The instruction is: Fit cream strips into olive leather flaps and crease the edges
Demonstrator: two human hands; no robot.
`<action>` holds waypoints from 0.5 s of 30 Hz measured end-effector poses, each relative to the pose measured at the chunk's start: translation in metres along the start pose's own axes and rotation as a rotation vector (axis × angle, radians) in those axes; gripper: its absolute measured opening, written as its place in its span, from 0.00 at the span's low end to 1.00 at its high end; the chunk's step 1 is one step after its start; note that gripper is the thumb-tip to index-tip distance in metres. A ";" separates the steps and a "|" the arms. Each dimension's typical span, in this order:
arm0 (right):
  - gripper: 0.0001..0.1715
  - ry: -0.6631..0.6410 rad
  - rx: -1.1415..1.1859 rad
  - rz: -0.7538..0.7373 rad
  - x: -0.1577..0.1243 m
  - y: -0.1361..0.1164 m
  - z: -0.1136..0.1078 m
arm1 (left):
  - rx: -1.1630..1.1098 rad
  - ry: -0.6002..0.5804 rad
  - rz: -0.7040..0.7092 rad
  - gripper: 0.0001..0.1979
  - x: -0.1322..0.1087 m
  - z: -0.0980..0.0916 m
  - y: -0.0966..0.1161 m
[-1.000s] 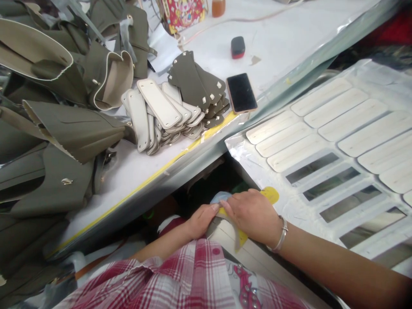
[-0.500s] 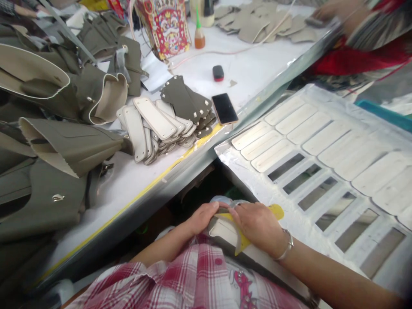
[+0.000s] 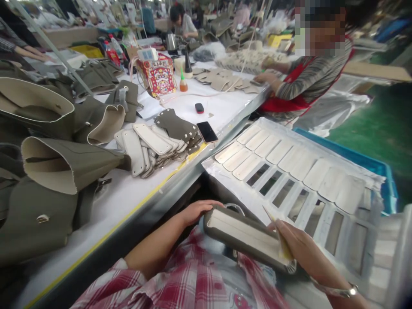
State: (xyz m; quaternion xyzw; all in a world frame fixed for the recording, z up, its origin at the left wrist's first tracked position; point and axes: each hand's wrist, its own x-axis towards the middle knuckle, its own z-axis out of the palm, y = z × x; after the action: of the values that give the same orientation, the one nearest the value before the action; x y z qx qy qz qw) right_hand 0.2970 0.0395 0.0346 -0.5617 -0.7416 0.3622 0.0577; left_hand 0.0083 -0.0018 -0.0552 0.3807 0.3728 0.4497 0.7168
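Note:
My left hand (image 3: 198,211) grips the left end of an olive-grey leather bag (image 3: 222,237), its long, narrow, round-ended bottom turned upward on my lap. A cream panel (image 3: 241,227) runs along that bottom, framed by the olive edge. In my right hand (image 3: 301,242) is a flat yellow scraper (image 3: 283,243), which lies against the right end of the panel. The palm side of my left hand and part of its fingers are hidden behind the bag.
On my right, a white slotted rack (image 3: 231,189) carries rows of cream strips (image 3: 277,148); a blue crate (image 3: 357,150) stands behind. The table holds olive bags (image 3: 48,206), stacked white and olive tabs (image 3: 151,139) and a phone (image 3: 207,131). A co-worker (image 3: 299,81) works at the far right.
My right hand has moved right and toward me along the panel with the scraper, uncovering the bag's bottom. My left hand stays at the left end. The view has tilted up.

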 end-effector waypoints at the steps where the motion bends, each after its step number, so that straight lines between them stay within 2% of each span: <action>1: 0.31 0.009 0.016 0.009 -0.007 0.001 0.000 | -0.030 -0.005 0.002 0.20 0.000 0.000 -0.001; 6: 0.32 0.044 0.041 0.022 -0.030 0.006 0.010 | 0.027 0.052 -0.004 0.19 -0.002 0.004 -0.001; 11: 0.31 0.050 0.125 0.027 -0.035 0.004 0.018 | 0.187 0.111 -0.058 0.17 -0.001 0.011 0.009; 15: 0.28 -0.034 0.206 0.024 -0.034 -0.004 0.014 | 0.336 0.197 -0.103 0.16 0.005 0.019 0.014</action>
State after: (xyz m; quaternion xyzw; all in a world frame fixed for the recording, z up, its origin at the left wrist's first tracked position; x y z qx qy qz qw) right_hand 0.2988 0.0029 0.0375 -0.5552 -0.6947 0.4466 0.0984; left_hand 0.0216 0.0035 -0.0358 0.4294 0.5300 0.3793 0.6252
